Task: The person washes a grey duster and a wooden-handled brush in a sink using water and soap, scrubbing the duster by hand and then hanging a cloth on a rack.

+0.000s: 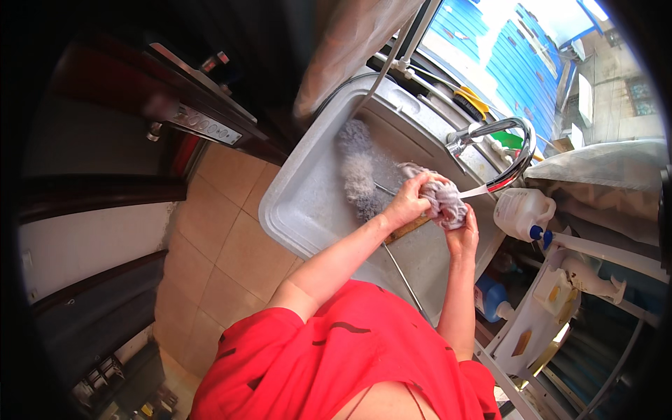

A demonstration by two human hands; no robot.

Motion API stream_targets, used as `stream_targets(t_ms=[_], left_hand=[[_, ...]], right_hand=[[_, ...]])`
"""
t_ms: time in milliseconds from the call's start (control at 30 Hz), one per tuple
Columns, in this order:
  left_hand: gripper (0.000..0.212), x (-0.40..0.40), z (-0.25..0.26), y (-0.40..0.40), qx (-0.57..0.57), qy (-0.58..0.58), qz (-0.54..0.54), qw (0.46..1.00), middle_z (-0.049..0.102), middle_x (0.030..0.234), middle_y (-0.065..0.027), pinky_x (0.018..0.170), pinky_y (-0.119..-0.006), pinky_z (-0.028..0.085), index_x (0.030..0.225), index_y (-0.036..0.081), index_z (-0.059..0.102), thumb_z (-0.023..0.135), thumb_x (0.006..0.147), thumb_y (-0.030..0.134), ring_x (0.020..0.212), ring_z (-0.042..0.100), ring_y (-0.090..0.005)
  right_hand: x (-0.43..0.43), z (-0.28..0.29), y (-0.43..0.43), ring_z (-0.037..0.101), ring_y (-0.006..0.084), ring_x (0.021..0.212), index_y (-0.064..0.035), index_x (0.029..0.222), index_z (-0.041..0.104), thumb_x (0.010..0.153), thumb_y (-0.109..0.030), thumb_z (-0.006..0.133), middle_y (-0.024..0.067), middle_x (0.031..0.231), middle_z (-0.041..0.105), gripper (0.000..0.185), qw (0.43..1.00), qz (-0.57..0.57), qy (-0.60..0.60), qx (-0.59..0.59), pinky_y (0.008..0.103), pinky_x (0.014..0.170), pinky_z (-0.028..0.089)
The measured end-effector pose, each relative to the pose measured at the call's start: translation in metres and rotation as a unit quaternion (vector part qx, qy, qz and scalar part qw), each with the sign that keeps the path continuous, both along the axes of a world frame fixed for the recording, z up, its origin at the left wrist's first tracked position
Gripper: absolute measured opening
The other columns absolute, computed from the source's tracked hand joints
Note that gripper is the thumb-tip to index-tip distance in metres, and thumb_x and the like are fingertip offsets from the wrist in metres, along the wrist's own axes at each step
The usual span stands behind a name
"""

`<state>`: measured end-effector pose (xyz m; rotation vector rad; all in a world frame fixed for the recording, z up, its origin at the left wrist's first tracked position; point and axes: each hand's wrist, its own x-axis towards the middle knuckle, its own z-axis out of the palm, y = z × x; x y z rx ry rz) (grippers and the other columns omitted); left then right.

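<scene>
A bunched, wet greyish-pink cloth (pixel 443 202) is squeezed between my two hands over a grey laundry sink (pixel 315 184). My left hand (pixel 409 202) grips its left side with the thumb on top. On the right, my right hand (pixel 463 235) cups the lower end. Water runs from the curved chrome faucet (pixel 525 152) onto the cloth. Beneath my hands, a fluffy grey and cream mop or duster head (pixel 358 176) lies in the basin. A thin metal pole (pixel 401 273) extends from near it toward my body. A brown wooden edge (pixel 412 231) shows under my wrists.
A white jug (pixel 520 212) with a blue cap lies to the right of the sink. Below it is a blue bottle (pixel 491 298) by a white shelf rack (pixel 546 315). A yellow brush (pixel 471 102) rests behind the faucet. A dark door (pixel 210 105) stands at left.
</scene>
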<state>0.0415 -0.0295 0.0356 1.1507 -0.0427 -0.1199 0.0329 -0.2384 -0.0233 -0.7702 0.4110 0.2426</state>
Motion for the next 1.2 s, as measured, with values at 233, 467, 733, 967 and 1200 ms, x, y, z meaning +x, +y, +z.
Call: stream_targets(t_ms=[233, 467, 733, 967, 1200], left_hand=[[0.041, -0.065, 0.014, -0.055, 0.247, -0.187, 0.008, 0.951, 0.051, 0.116, -0.0174, 0.094, -0.042, 0.036, 0.104, 0.005, 0.049, 0.057, 0.064, 0.003, 0.113, 0.046, -0.0348], [0.039, -0.028, 0.012, -0.038, 0.396, -0.080, 0.083, 0.911, 0.051, 0.114, -0.0129, 0.084, -0.043, 0.040, 0.096, 0.006, 0.056, 0.068, 0.067, 0.029, 0.108, 0.044, -0.0368], [0.046, -0.036, -0.052, -0.068, 0.264, 0.048, 0.018, 0.963, 0.027, 0.141, -0.0162, 0.106, -0.047, 0.024, 0.107, 0.012, 0.055, 0.064, 0.062, 0.016, 0.133, 0.022, -0.0385], [0.037, -0.006, -0.073, -0.036, 0.174, 0.117, 0.202, 0.957, 0.056, 0.071, -0.0116, 0.064, -0.036, 0.045, 0.085, 0.005, 0.055, 0.057, 0.084, 0.042, 0.073, 0.059, -0.0261], [0.031, 0.026, -0.063, -0.016, -0.140, 0.175, -0.087, 0.971, 0.060, 0.067, -0.0010, 0.058, -0.029, 0.047, 0.069, 0.004, 0.061, 0.069, 0.078, 0.033, 0.064, 0.055, -0.0093]], right_hand=[[0.007, -0.004, 0.022, 0.048, 0.0410, 0.111, -0.0143, 0.132, 0.039, 0.085, -0.064, 0.038, 0.0231, 0.125, 0.047, 0.068, 0.975, 0.118, 0.080, 0.171, 0.0493, 0.089, 0.044], [-0.008, 0.002, 0.060, 0.049, 0.0355, 0.112, -0.0101, 0.130, 0.042, 0.089, -0.051, 0.044, 0.0185, 0.126, 0.047, 0.058, 0.994, 0.029, 0.104, 0.028, 0.0446, 0.092, 0.044], [0.012, 0.019, 0.036, 0.040, 0.0319, 0.121, -0.0084, 0.128, 0.043, 0.091, -0.051, 0.033, 0.0151, 0.130, 0.044, 0.057, 0.977, 0.039, 0.207, -0.019, 0.0479, 0.100, 0.034], [-0.002, 0.029, 0.068, 0.054, 0.0276, 0.103, -0.0023, 0.112, 0.051, 0.093, -0.040, 0.043, 0.0131, 0.112, 0.056, 0.043, 0.990, 0.094, 0.108, 0.009, 0.0426, 0.089, 0.045], [0.009, 0.048, 0.041, 0.055, 0.0253, 0.105, -0.0010, 0.121, 0.045, 0.088, -0.027, 0.055, 0.0117, 0.112, 0.056, 0.043, 0.989, 0.065, -0.070, -0.110, 0.0412, 0.087, 0.047]])
